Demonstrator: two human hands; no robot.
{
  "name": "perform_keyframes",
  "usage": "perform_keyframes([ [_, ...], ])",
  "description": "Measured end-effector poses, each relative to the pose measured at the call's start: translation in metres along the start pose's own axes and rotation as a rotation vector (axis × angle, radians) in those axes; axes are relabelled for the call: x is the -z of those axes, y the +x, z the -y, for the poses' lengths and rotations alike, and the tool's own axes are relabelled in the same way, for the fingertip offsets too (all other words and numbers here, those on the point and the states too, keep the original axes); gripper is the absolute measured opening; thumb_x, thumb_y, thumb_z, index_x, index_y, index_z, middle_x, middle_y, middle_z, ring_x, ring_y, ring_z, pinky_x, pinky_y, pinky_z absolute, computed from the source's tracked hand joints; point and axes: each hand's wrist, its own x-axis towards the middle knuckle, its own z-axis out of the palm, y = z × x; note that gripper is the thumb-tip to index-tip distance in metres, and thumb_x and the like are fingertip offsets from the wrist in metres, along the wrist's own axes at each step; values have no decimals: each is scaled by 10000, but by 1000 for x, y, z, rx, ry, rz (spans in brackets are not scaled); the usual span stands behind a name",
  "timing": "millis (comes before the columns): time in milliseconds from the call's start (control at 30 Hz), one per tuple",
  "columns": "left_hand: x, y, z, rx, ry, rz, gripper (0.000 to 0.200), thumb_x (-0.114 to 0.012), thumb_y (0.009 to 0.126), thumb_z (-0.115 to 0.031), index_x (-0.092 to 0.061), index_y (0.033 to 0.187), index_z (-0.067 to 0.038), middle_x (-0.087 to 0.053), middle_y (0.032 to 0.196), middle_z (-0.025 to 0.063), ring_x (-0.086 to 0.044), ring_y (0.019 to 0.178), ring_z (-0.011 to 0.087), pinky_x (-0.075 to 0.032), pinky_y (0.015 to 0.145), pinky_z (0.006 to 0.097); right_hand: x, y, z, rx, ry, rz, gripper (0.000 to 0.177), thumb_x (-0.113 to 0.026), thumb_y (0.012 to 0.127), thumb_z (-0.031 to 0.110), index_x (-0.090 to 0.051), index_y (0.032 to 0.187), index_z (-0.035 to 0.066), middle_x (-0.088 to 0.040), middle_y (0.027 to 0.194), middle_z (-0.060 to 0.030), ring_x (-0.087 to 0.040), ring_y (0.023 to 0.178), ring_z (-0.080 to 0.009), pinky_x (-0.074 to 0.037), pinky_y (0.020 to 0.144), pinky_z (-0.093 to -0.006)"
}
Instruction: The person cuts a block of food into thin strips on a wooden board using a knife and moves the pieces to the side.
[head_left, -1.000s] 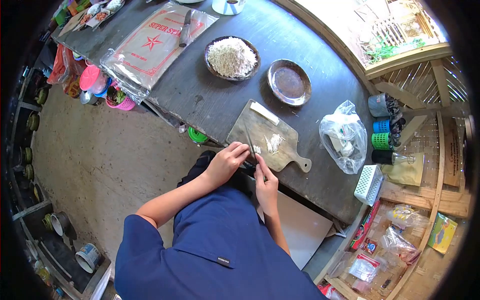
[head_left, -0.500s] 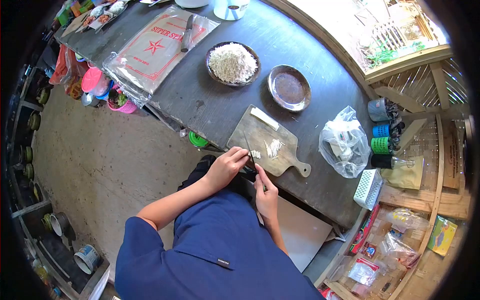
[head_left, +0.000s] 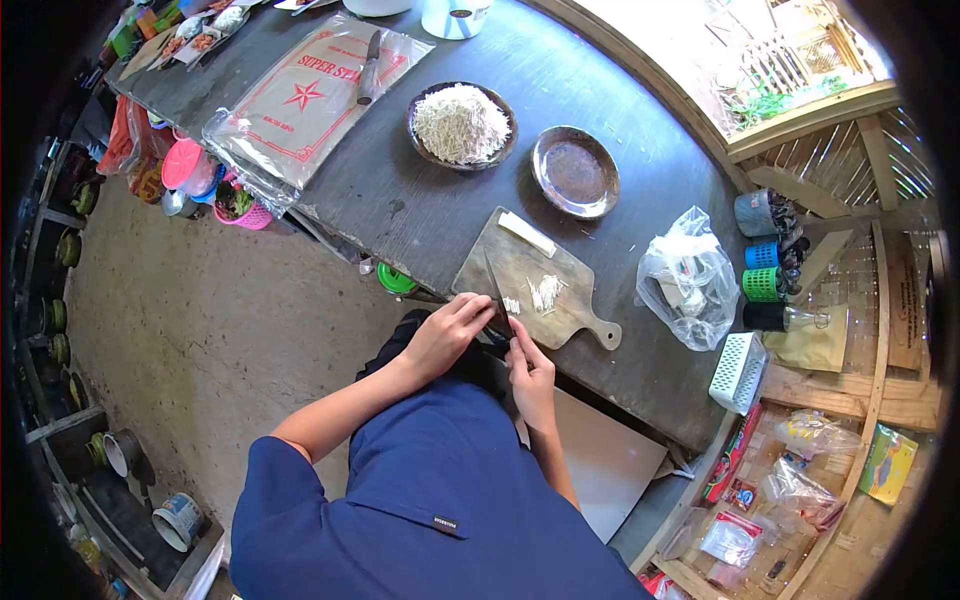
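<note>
Left hand [head_left: 447,332], right hand [head_left: 531,372] at chopping board [head_left: 520,268], dark table [head_left: 400,200], dirt floor [head_left: 210,320]

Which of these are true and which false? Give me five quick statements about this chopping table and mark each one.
1. The right hand holds a knife over the cutting board. True.
2. The bowl holds white shreds. True.
3. The metal plate is heaped with food. False: it looks bare.
4. The board's handle points toward the left hand. False: it points the other way, toward the plastic bag.
5. A second knife lies on the red-star packet. True.
</note>
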Motion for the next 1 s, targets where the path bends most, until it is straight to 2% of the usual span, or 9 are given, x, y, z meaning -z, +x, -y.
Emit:
perform_keyframes([
  [33,0,0,0,-3,-1,3,377,-720,877,-40,-718,1246,40,-650,1289,135,-644,1245,315,-559,1064,415,5,-1,-1,-1,3,-3,394,-602,1147,178,-656,1535,136,-622,899,32,-505,741,-63,-475,698,-251],
  [100,0,1,2,-3,-9,-15,401,-729,867,-31,-715,1262,36,-654,1289,129,-645,1234,317,-558,1063,412,17,-2,-3,-96,143,25,401,-596,1148,163,-654,1544,148,-547,844,76,-421,687,-31,-387,613,-217],
  [133,0,1,2,-8,-8,-12,401,-729,867,-31,-715,1262,36,-654,1289,129,-645,1234,317,-558,1063,412,20,-1,-5,-56,170,-29,401,-591,1148,150,-651,1544,135,-480,808,86,-374,677,-13,-323,585,-201],
  [233,1,3,4,-7,-16,-4,420,-739,858,-25,-714,1274,23,-659,1287,117,-650,1216,311,-565,1048,412,36,3,-11,-19,94,-125,412,-586,1153,163,-632,1563,144,-499,804,84,-363,615,3,-280,533,-191],
  [333,3,5,5,-6,-53,20,422,-745,860,-22,-713,1279,11,-668,1274,104,-656,1195,304,-574,1030,413,40,-3,-6,-6,84,-143,414,-595,1148,161,-636,1560,145,-509,809,83,-369,620,5,-286,538,-190],
  [533,2,15,3,15,-20,-6,333,-746,889,-43,-734,1218,7,-679,1232,96,-663,1168,288,-578,1008,398,22,-3,-4,-86,150,-21,413,-607,1140,149,-645,1551,138,-473,809,82,-396,700,-27,-345,607,-214],
  [667,-13,27,-4,-14,-4,10,294,-735,912,-61,-730,1198,9,-676,1218,97,-663,1163,285,-576,1004,396,37,-1,-3,-39,88,-190,410,-601,1140,141,-644,1547,117,-461,816,80,-373,717,-31,-331,620,-214],
  [833,-21,33,-10,-63,13,36,288,-734,922,-86,-714,1191,14,-656,1203,111,-658,1162,289,-574,1001,390,34,-15,-4,27,-45,-151,393,-610,1137,195,-668,1525,166,-644,928,25,-516,788,-74,-491,752,-257],
  [1000,-18,33,-10,-68,-1,31,287,-741,916,-89,-717,1183,12,-650,1196,110,-654,1162,290,-572,999,390,22,-24,-2,-7,-144,-176,376,-609,1134,203,-686,1500,176,-683,891,-67,-528,769,-81,-510,762,-275],
])
